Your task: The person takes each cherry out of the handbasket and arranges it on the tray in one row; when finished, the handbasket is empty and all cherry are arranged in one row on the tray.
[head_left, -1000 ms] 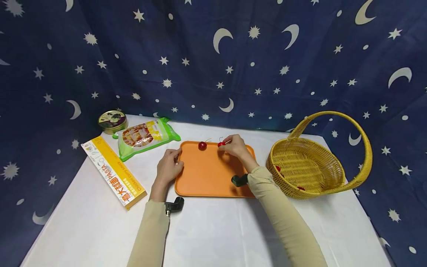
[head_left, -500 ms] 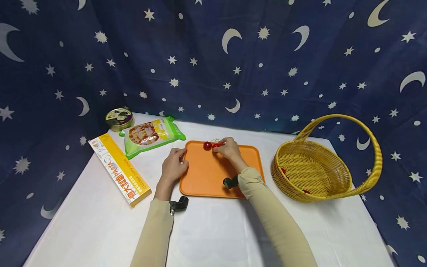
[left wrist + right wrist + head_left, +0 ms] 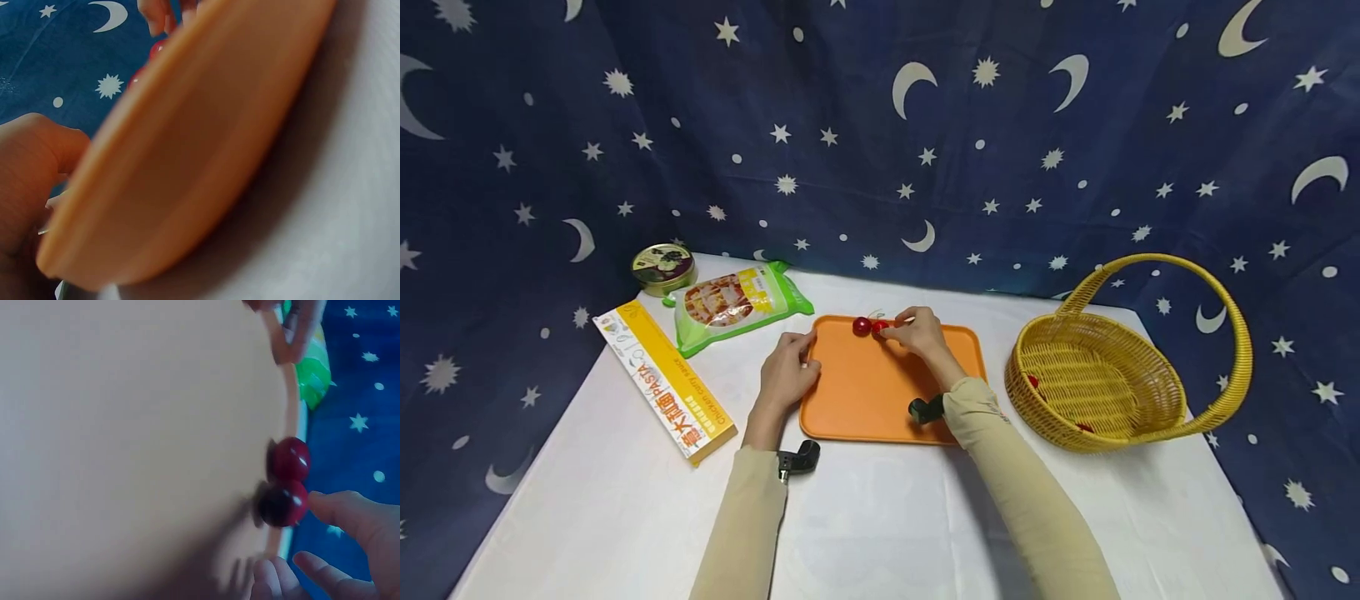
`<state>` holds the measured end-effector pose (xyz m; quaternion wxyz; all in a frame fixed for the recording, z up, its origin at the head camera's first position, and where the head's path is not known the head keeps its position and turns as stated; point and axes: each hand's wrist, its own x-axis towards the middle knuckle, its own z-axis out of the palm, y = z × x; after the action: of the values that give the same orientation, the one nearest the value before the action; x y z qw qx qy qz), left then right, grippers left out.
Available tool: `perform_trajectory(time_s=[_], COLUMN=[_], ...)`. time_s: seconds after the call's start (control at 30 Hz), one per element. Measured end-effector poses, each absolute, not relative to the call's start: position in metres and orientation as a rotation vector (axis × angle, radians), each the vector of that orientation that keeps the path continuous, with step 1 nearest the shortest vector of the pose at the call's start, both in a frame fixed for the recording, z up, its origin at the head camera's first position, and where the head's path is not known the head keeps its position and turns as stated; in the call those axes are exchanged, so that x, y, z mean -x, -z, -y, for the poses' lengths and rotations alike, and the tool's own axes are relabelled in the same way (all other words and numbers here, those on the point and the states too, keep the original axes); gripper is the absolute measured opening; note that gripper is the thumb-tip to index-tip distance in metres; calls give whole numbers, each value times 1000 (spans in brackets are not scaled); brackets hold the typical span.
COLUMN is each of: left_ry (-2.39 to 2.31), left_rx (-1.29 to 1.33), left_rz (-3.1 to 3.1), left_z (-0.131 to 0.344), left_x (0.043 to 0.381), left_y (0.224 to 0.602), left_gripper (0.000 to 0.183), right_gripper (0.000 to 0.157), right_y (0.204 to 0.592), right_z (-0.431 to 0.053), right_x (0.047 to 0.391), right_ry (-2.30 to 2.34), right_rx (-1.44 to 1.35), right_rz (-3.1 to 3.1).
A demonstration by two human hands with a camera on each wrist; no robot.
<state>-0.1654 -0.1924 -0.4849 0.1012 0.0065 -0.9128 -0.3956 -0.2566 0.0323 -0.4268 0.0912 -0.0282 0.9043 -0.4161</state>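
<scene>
An orange tray (image 3: pixel 880 392) lies on the white table in the head view. My left hand (image 3: pixel 787 375) grips its left edge, with the fingertips partly hidden in the left wrist view. Two red cherries sit against each other by the tray's far rim: a dark cherry (image 3: pixel 862 327) on the left and a brighter cherry (image 3: pixel 879 327) on the right. My right hand (image 3: pixel 922 335) is at the brighter cherry. In the right wrist view, one digit (image 3: pixel 340 509) touches or nearly touches that cherry (image 3: pixel 284 503), while the other fingers stand apart from it.
A yellow wicker basket (image 3: pixel 1022 408) with a tall handle stands at right, small red pieces inside. At left lie a pasta box (image 3: pixel 666 379), a green-edged food bag (image 3: pixel 737 304) and a round tin (image 3: pixel 662 267). A starry blue curtain (image 3: pixel 820 192) hangs behind.
My right hand has moved left with the brighter cherry, bringing it against the darker one, and its fingers have loosened from it. The left hand stays at the tray edge.
</scene>
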Motion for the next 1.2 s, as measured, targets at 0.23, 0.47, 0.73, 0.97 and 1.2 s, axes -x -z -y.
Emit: perform_trajectory(time_s=[0.23, 0.47, 0.73, 0.97, 1.2], left_ry=[1180, 1176, 1170, 1179, 1174], left_rx=[-23, -41, -38, -13, -13], left_rz=[2707, 2711, 2716, 2717, 2721], left_z=[194, 198, 196, 192, 192], left_x=[166, 165, 164, 163, 163], left_y=[482, 484, 485, 482, 483], left_gripper=[56, 56, 56, 57, 56], right_gripper=[42, 39, 41, 34, 38], right_y=[396, 363, 345, 347, 354], right_z=[-62, -102, -162, -219, -248], right_x=[255, 252, 247, 243, 241], right_ry=[1224, 1114, 1100, 1128, 902], right_rx=[94, 92, 21, -11, -39], right_rz=[-2705, -2747, -2720, -2723, -2505])
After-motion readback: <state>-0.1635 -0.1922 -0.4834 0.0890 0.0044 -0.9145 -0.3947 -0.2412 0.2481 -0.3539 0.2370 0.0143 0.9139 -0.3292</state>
